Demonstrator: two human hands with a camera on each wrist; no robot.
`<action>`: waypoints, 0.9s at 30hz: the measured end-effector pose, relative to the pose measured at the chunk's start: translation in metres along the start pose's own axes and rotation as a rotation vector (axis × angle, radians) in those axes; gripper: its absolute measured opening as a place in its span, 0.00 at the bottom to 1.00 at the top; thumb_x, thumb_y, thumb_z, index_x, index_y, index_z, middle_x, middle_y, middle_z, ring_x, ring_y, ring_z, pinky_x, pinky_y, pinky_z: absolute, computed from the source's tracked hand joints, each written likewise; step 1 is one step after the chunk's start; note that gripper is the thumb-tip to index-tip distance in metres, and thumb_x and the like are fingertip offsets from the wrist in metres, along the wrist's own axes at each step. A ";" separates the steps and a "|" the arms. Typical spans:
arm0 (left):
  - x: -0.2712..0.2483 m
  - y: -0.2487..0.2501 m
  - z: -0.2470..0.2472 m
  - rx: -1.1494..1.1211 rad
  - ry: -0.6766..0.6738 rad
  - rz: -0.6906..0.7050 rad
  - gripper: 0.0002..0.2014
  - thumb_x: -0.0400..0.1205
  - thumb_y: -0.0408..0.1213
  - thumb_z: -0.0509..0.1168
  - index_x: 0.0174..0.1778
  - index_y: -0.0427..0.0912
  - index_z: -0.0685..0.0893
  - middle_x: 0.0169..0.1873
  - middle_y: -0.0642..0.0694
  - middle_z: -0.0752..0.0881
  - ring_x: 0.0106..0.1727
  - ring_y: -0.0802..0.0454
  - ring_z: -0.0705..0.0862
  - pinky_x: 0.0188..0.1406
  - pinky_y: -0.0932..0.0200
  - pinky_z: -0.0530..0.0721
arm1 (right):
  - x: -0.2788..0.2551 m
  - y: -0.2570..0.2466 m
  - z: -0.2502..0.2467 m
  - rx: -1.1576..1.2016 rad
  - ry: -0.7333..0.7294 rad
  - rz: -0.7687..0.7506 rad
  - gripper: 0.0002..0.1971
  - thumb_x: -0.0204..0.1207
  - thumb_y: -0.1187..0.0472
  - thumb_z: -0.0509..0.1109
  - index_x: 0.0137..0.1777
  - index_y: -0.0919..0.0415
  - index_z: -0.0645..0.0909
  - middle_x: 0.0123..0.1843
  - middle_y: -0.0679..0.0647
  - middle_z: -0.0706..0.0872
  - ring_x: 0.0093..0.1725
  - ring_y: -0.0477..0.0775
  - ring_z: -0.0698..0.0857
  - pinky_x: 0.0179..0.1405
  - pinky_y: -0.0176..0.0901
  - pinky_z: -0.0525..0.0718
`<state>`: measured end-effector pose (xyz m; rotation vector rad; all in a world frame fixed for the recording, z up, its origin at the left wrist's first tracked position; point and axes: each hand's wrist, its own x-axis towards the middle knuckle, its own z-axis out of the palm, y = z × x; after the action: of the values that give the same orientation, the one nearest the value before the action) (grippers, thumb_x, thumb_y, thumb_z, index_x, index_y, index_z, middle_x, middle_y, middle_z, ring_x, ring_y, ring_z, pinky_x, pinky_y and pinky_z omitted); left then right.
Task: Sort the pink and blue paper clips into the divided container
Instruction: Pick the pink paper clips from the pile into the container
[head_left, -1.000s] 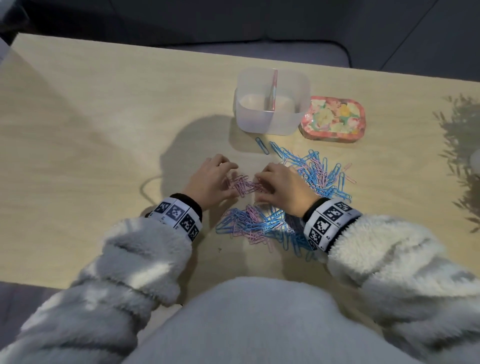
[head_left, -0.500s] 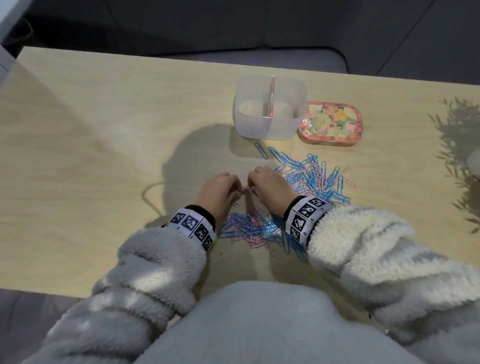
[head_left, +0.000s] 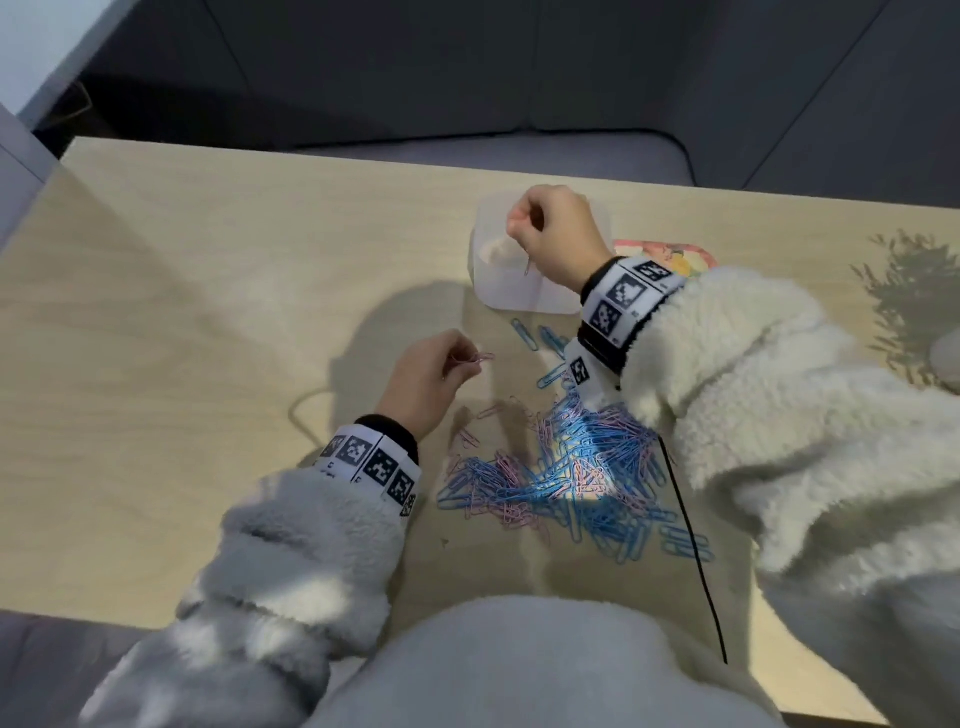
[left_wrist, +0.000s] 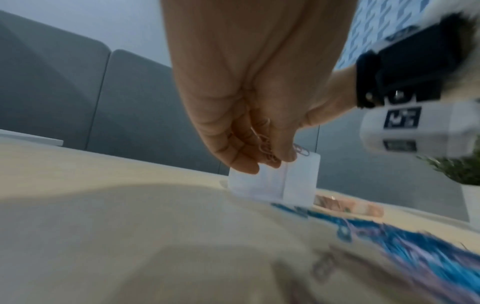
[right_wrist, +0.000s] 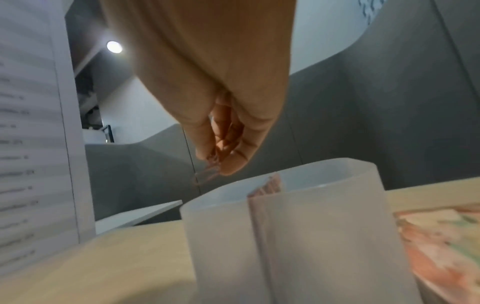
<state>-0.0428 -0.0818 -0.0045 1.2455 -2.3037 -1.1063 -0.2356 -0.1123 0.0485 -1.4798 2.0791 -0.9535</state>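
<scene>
**Pink clips going into the left compartment**

While we look down from the head camera, our right hand (head_left: 558, 236) hovers over the translucent white plastic divided container (head_left: 498, 299), fingers pinched on a pink wire paper clip (head_left: 528, 267) hanging toward the left compartment. Our left hand (head_left: 423, 382) pinches a small bunch of pink paper clips (head_left: 475, 358) just above the pale wooden table (head_left: 208, 312). One mixed heap of pink and blue clips (head_left: 566, 478) lies near us, too many to count; one floral tin lid (head_left: 670, 254) peeks out beside the container.

From the left wrist, we see our curled fingers (left_wrist: 239, 162) holding several tangled clips; we cannot count them.

From the right wrist, one divider (right_wrist: 267, 185) splits two compartments. We judge it best to release low, clearly left of that divider.
</scene>
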 end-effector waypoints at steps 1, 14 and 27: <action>0.006 0.005 -0.004 -0.021 0.019 0.002 0.03 0.78 0.33 0.67 0.45 0.37 0.82 0.43 0.41 0.87 0.43 0.48 0.83 0.46 0.54 0.81 | 0.005 0.002 0.002 -0.023 0.002 0.007 0.07 0.74 0.68 0.64 0.44 0.69 0.83 0.47 0.61 0.87 0.48 0.55 0.82 0.52 0.47 0.80; 0.119 0.045 -0.017 0.356 0.109 0.114 0.08 0.79 0.35 0.65 0.50 0.38 0.87 0.50 0.40 0.88 0.56 0.41 0.81 0.53 0.53 0.76 | -0.009 0.019 -0.014 0.062 0.112 0.010 0.12 0.76 0.67 0.62 0.50 0.67 0.87 0.48 0.60 0.91 0.49 0.57 0.87 0.58 0.48 0.83; 0.030 0.013 -0.012 0.335 -0.071 0.120 0.07 0.81 0.38 0.62 0.47 0.40 0.84 0.44 0.43 0.84 0.44 0.46 0.80 0.46 0.52 0.77 | -0.130 0.043 0.031 -0.195 -0.448 -0.066 0.07 0.73 0.62 0.66 0.46 0.60 0.85 0.45 0.57 0.90 0.46 0.58 0.86 0.46 0.46 0.79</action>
<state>-0.0612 -0.1076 0.0100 1.1725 -2.6602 -0.7573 -0.1976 0.0085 -0.0111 -1.6835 1.8382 -0.3943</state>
